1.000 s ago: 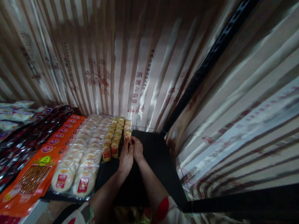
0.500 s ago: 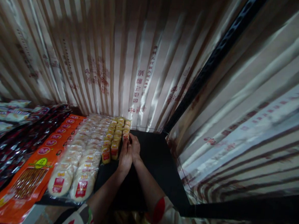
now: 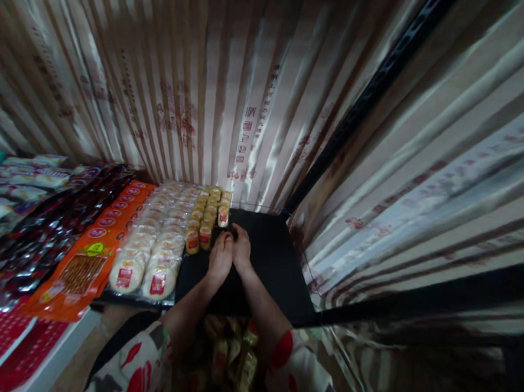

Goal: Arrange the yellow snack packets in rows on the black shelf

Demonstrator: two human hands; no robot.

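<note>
My left hand [image 3: 219, 259] and my right hand [image 3: 241, 248] rest side by side on a black shelf [image 3: 270, 261], fingertips curled in and touching each other. Whether anything is pinched between them is hidden in the dim light. Just beyond the fingertips stands a small yellow packet with a red label [image 3: 223, 215], the nearest one of the right-hand row of yellow packets [image 3: 206, 216]. Both arms wear red-flowered white sleeves.
Left of the yellow rows lie round white cakes in clear wrap [image 3: 151, 260], then orange packets [image 3: 84, 262] and dark shiny red packets [image 3: 42, 224]. A striped glossy sheet [image 3: 232, 99] backs the shelf, beside a black upright post [image 3: 360, 113]. More yellow packets [image 3: 230, 354] sit below between my arms.
Both hands have drawn back a little from the small yellow packet they were touching; it now stands alone in its row. The camera has tilted down and back.
</note>
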